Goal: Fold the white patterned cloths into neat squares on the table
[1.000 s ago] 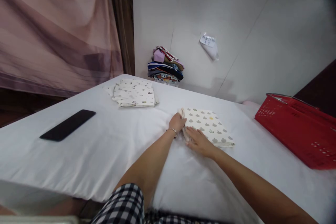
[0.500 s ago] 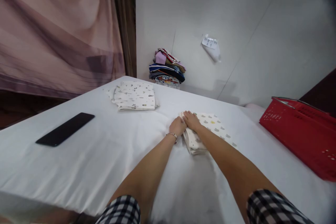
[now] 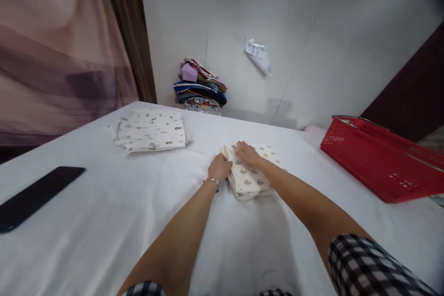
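A folded white cloth (image 3: 248, 180) with grey prints and one yellow print lies in layers on the white-covered table (image 3: 166, 231). My left hand (image 3: 219, 168), with a bracelet at its wrist, is closed on the cloth's left folded edge; its fingertips are partly hidden. Flat on top of the same cloth rests my right hand (image 3: 248, 154), fingers stretched out. Farther back on the left lies a second folded white cloth (image 3: 152, 130) with small dark prints, apart from both hands.
A dark flat slab (image 3: 38, 196) lies at the table's left. On the right stands a red plastic basket (image 3: 378, 157) with metal handles. Behind the table's far edge rises a stack of folded clothes (image 3: 201, 85), against a wall (image 3: 222, 9). A pink curtain (image 3: 62, 46) hangs at the left.
My view has turned to the right. My right hand has slid from the cloth's left edge onto its top, away from my left hand, which stays at that edge.
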The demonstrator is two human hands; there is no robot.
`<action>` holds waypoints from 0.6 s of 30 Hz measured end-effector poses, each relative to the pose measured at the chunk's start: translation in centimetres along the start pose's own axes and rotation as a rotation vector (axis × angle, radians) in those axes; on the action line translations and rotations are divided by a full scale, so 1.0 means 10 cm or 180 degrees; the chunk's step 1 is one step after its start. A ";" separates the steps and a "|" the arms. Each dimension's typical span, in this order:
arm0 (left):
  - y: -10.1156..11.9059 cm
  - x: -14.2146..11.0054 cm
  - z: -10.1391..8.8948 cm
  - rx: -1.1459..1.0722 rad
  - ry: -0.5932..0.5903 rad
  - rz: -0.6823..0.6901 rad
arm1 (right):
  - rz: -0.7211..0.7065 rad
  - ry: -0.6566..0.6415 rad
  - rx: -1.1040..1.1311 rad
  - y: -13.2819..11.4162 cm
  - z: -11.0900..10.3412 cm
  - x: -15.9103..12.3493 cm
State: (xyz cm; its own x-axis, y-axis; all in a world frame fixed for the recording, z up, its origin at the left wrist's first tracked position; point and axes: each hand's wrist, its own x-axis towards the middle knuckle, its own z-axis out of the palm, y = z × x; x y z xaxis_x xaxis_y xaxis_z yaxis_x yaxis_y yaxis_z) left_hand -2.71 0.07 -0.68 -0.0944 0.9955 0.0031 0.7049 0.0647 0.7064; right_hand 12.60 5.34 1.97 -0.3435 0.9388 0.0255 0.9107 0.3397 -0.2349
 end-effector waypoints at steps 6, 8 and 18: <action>0.00 0.03 0.04 0.0097 -0.0001 0.0001 | 0.0553 0.0035 -0.0300 0.59 0.01 -0.33; 0.00 0.04 0.05 0.0134 0.0022 0.0024 | 0.0570 0.0000 -0.0292 0.66 0.06 -0.34; 0.02 0.02 0.02 0.0150 0.0065 0.0070 | 0.0821 0.0290 0.0258 0.91 -0.07 -0.63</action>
State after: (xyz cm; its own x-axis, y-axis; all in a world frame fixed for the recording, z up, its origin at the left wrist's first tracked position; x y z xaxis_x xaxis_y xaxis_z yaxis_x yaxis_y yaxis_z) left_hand -2.41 0.31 -0.69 -0.0925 0.9952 0.0331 0.7392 0.0464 0.6719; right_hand 23.18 2.57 0.36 -0.0774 0.9962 0.0411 0.9429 0.0865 -0.3217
